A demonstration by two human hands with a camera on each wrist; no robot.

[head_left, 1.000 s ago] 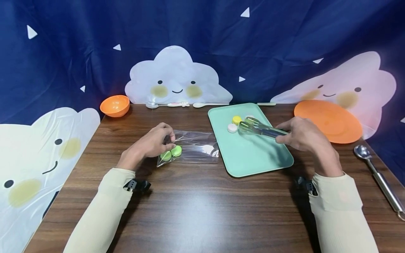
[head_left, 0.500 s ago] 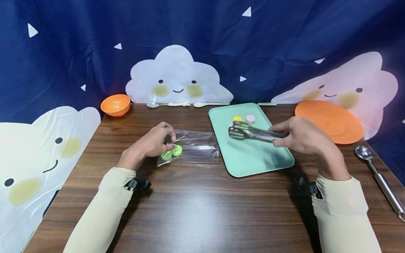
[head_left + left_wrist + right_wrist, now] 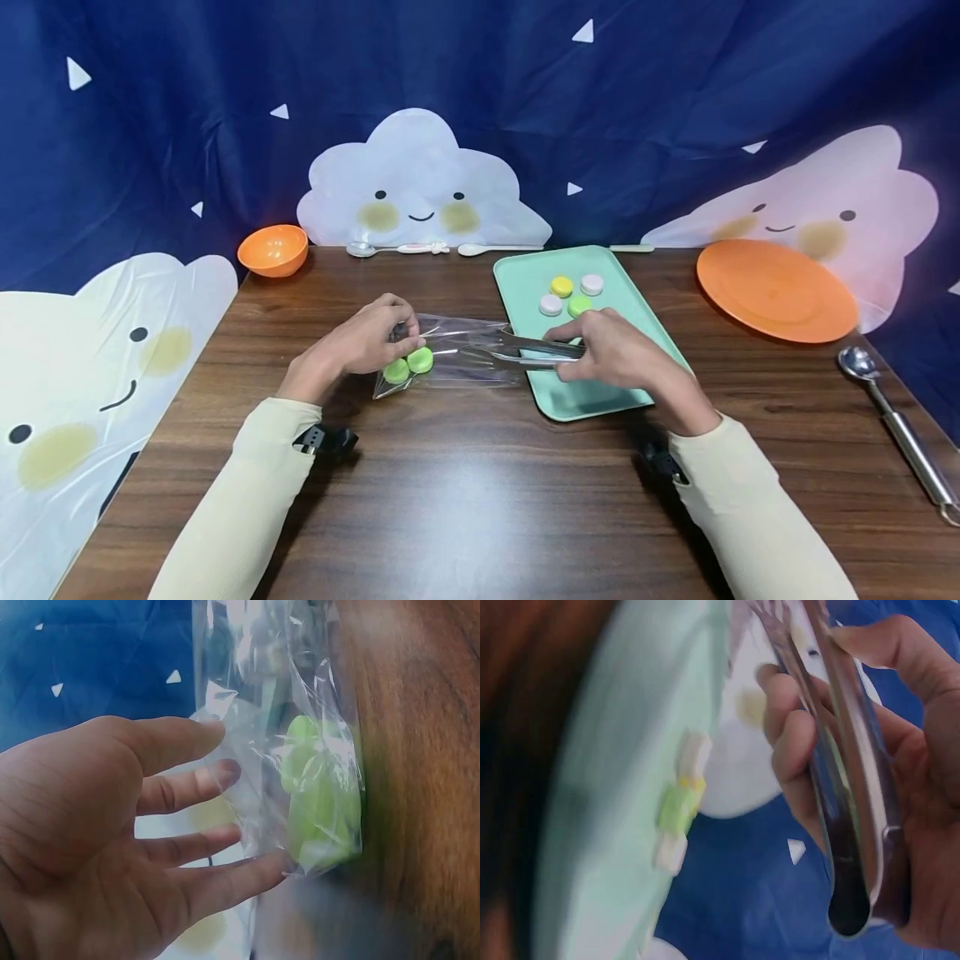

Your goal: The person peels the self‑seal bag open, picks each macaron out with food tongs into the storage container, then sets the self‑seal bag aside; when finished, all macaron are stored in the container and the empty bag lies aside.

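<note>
We see the left hand (image 3: 360, 343) resting on the wooden table (image 3: 465, 492), fingers lightly bent and pinching the edge of a clear plastic bag (image 3: 457, 354) that holds two green bottle caps (image 3: 408, 365). The right hand (image 3: 611, 354) grips metal tongs (image 3: 525, 353), curled around the handles, their tips pointing at the bag's mouth. Behind lies a mint tray (image 3: 585, 392) with four more caps (image 3: 570, 294).
</note>
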